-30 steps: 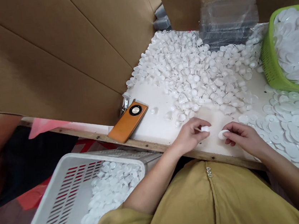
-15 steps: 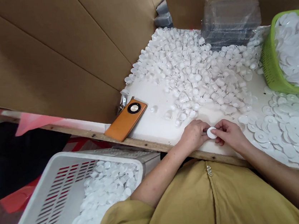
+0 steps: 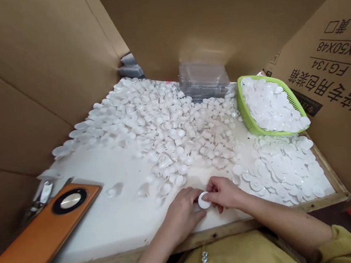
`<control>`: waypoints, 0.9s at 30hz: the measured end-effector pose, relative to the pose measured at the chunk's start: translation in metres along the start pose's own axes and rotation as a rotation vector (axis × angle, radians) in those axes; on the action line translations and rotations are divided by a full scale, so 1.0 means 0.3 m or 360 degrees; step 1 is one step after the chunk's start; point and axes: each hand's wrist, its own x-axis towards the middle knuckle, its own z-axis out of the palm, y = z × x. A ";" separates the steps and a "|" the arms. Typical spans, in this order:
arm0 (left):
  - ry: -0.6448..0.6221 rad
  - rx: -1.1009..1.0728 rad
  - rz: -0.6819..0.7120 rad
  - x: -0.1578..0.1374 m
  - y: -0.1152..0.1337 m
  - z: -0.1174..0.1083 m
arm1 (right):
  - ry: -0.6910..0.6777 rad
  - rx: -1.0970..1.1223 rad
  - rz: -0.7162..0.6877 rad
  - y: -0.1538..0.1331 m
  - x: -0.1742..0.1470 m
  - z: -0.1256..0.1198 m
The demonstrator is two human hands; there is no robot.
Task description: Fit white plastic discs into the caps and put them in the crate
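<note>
Head view, seated person at a white table (image 3: pixel 116 222) walled on three sides by cardboard panels (image 3: pixel 30 80); the right-hand panel bore printed characters. A wide heap of small white cup-shaped parts (image 3: pixel 168 124) covered the far and middle table up to the back wall. A spread of flat white discs (image 3: pixel 281 170) lay along the right edge toward the near right corner. A green basket (image 3: pixel 246 117), filled with more discs, stood at the far right corner, with a stack of clear plastic trays (image 3: pixel 204 79) just beside it against the back wall. An orange phone (image 3: pixel 38 235) lay over the near left corner, a metal clip (image 3: pixel 42 197) touching its far end.

Both hands met at the near edge, slightly right of centre. The left hand (image 3: pixel 180 215) and the right hand (image 3: pixel 225 193) each had fingers closed on one small white disc piece (image 3: pixel 204 200), held between them just above the table surface; whether a second part sat behind it could not be told.

The piece appeared light, stiff, smooth moulded plastic, probably slippery and easily dropped, unlikely to break; its rim, pinched between thumb and forefinger, seemed the best place to hold it.

Open room lay on the bare table left of the hands toward the phone; the wooden lip (image 3: pixel 267 216) bounded the near edge.
</note>
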 end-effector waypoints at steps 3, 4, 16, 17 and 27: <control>-0.0134 -0.0139 -0.0048 0.005 0.020 -0.044 | -0.0075 0.0029 0.0054 -0.006 0.002 -0.008; -0.0153 -0.0120 -0.0091 0.012 0.023 -0.054 | -0.0091 0.0025 0.0074 -0.007 0.005 -0.010; -0.0230 0.0068 -0.0159 0.055 0.041 -0.030 | -0.0228 -0.0031 0.0075 -0.004 0.008 -0.010; -0.0204 0.0006 -0.0164 0.049 0.046 -0.021 | -0.0223 -0.0030 0.0045 -0.001 0.004 -0.007; 0.0142 -0.0153 -0.0692 -0.628 -0.082 -0.220 | -0.0319 0.0006 -0.0439 0.078 -0.099 -0.019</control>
